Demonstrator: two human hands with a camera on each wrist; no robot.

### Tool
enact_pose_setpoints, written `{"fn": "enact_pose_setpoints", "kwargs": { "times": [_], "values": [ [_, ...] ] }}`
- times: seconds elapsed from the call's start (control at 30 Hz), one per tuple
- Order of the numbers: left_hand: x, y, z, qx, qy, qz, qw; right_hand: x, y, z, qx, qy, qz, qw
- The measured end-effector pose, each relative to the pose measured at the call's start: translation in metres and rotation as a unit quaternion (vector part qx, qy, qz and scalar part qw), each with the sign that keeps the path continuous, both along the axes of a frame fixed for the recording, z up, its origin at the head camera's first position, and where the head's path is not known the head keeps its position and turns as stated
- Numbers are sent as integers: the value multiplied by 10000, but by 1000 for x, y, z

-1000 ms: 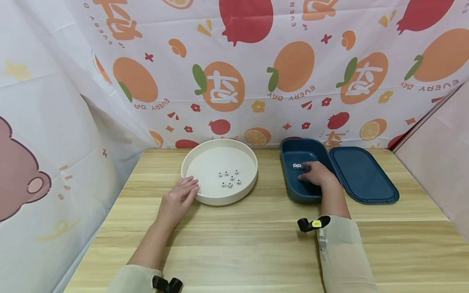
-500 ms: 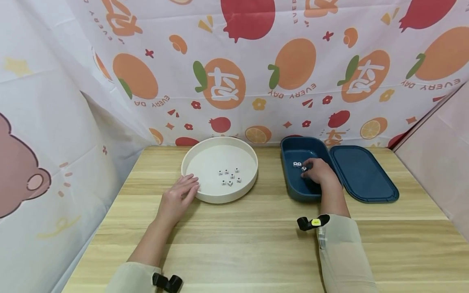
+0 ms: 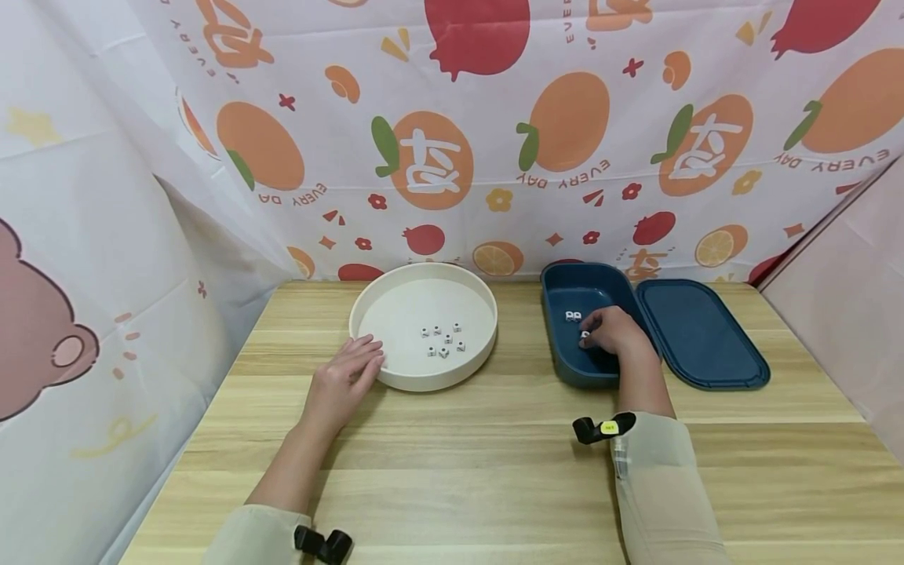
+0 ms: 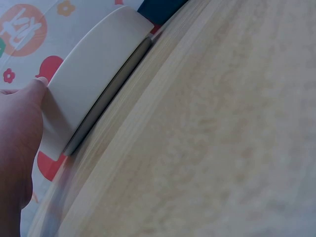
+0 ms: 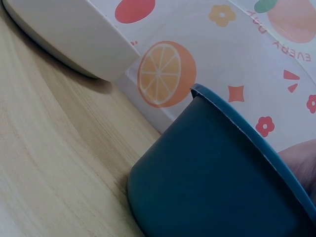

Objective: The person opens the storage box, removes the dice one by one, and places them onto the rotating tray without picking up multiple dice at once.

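Observation:
Inside the dark blue box, my right hand pinches a small white die at its fingertips, low in the box. Two more white dice sit side by side just beyond those fingers. My left hand rests over the near-left rim of a round cream tray, fingers extended. Several white dice lie loosely grouped in the tray's right half. The left wrist view shows the thumb against the tray's outer wall. In the right wrist view, the box wall hides most of the right hand.
A flat dark blue lid lies right of the box, close against it. Behind the wooden table hangs a fruit-print cloth, near the tray and box. Another cloth hangs on the left.
My right hand has shifted slightly within the box; the die at its fingertips has come into sight and moved a little nearer to me. My left hand stays on the tray rim.

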State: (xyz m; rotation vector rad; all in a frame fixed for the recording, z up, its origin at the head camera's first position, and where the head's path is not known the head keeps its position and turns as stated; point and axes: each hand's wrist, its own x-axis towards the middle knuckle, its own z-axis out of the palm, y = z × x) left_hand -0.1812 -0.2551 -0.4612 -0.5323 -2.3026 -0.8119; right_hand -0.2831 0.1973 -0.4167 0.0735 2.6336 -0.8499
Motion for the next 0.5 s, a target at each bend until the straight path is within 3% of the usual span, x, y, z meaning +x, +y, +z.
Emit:
{"fn": "enact_pose_setpoints", "kwargs": {
  "times": [0.5],
  "values": [
    [-2, 0, -1, 24, -66, 9, 10000, 0, 1, 1, -18, -164, -112, 9998]
  ]
}}
